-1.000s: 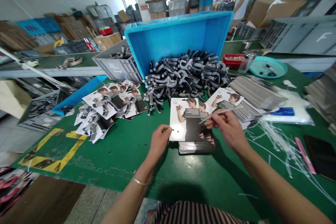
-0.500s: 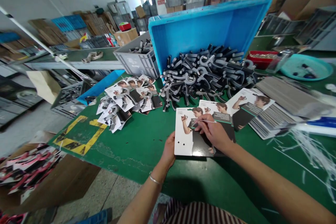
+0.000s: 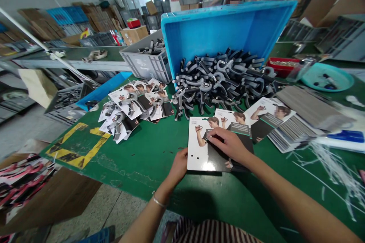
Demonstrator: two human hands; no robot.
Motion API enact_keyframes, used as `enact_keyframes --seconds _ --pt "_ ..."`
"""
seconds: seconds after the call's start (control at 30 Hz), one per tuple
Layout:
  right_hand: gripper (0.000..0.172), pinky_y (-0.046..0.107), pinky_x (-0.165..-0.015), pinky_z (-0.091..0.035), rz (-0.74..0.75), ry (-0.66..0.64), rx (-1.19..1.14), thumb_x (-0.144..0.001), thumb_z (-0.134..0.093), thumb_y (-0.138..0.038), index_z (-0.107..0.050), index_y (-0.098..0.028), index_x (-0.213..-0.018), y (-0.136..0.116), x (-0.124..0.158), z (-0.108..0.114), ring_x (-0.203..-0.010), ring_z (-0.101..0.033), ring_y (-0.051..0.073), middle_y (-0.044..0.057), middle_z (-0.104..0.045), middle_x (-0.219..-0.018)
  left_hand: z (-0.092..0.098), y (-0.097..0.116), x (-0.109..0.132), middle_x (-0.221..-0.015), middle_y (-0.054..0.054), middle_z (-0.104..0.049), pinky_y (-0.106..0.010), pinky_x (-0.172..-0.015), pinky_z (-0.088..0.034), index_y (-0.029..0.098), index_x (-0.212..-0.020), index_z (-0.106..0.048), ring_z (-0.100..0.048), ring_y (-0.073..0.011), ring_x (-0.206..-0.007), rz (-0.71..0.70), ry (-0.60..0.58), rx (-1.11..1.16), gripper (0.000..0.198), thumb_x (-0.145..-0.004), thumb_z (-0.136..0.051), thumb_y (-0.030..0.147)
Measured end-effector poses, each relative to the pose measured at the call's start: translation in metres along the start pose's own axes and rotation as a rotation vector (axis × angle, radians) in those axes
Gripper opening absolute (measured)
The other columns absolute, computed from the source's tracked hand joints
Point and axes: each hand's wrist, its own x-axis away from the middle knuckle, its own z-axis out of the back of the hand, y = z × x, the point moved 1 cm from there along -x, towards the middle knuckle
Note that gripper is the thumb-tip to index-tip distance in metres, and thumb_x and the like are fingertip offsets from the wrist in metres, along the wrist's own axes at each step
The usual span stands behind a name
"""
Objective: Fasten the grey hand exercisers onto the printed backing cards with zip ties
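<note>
A printed backing card (image 3: 199, 148), white with a photo of a person, lies on top of a small stack on the green table (image 3: 148, 159). My left hand (image 3: 179, 165) grips the card's lower left edge. My right hand (image 3: 226, 142) rests on the card's middle with fingers pinched together; a thin white tie was in them a moment ago and is hard to see now. Behind the card lies a heap of grey and black hand grippers (image 3: 219, 79) spilling from a tipped blue crate (image 3: 228, 30).
Finished cards with grippers attached (image 3: 131, 106) are fanned out at the left. More card stacks (image 3: 288, 125) and loose white ties (image 3: 327, 155) lie at the right, with a teal bowl (image 3: 327, 78) and red tray (image 3: 281, 64) behind. Yellow tape marks the table's left corner.
The card came down from a slight lift to lie flat on the stack. My right hand moved left and down onto it with the thin tie. The camera swung left.
</note>
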Motion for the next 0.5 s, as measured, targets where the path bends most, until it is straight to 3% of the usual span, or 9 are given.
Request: enact_keyframes --seconds 0.1,0.17,0.27,0.37,0.5 --pt "0.013 0.030 -0.079 -0.044 0.017 -0.018 0.033 -0.096 -0.051 -0.027 -0.063 -0.022 -0.095 -0.002 -0.001 -0.001 -0.087 -0.062 0.019 0.003 -0.066 -0.091 0.014 0.005 0.026 -0.090 -0.006 -0.074 -0.039 -0.092 -0.048 0.019 -0.087 -0.077 -0.065 -0.0251 -0.093 -0.051 -0.209 -0.179 0.015 -0.076 -0.067 0.022" --pt "0.014 0.030 -0.078 -0.044 0.020 -0.010 0.044 -0.096 -0.051 -0.028 -0.064 -0.022 -0.094 -0.002 -0.002 -0.001 -0.086 -0.061 0.019 0.004 -0.066 -0.091 0.016 0.006 0.033 -0.099 -0.007 -0.074 -0.038 -0.095 -0.046 0.021 -0.086 -0.078 -0.064 -0.0257 -0.098 -0.139 -0.227 -0.241 0.015 -0.078 -0.066 0.020" --pt "0.014 0.030 -0.077 -0.044 0.021 0.005 0.050 -0.096 -0.051 -0.028 -0.064 -0.023 -0.094 -0.003 -0.002 -0.002 -0.085 -0.061 0.019 0.004 -0.067 -0.090 0.006 0.004 0.027 -0.100 -0.007 -0.073 -0.035 -0.087 -0.048 0.021 -0.082 -0.077 -0.064 -0.0268 -0.098 -0.204 -0.100 -0.213 0.010 -0.074 -0.071 0.020" --pt "0.013 0.030 -0.077 -0.044 0.016 0.011 0.063 -0.095 -0.051 -0.027 -0.064 -0.023 -0.094 -0.003 -0.001 -0.003 -0.084 -0.061 0.019 0.003 -0.066 -0.089 -0.013 0.000 0.006 -0.103 -0.008 -0.072 -0.034 -0.084 -0.050 0.017 -0.087 -0.074 -0.064 -0.0272 -0.099 -0.093 0.071 0.063 0.017 -0.070 -0.076 0.022" --pt "0.011 0.029 -0.077 -0.044 0.012 0.031 0.089 -0.094 -0.051 -0.025 -0.062 -0.022 -0.094 -0.002 0.000 -0.005 -0.084 -0.061 0.019 0.003 -0.066 -0.092 -0.034 -0.003 -0.021 -0.114 -0.011 -0.065 -0.039 -0.084 -0.054 0.013 -0.112 -0.064 -0.064 -0.0239 -0.099 0.077 0.112 0.280 0.032 -0.087 -0.065 0.033"
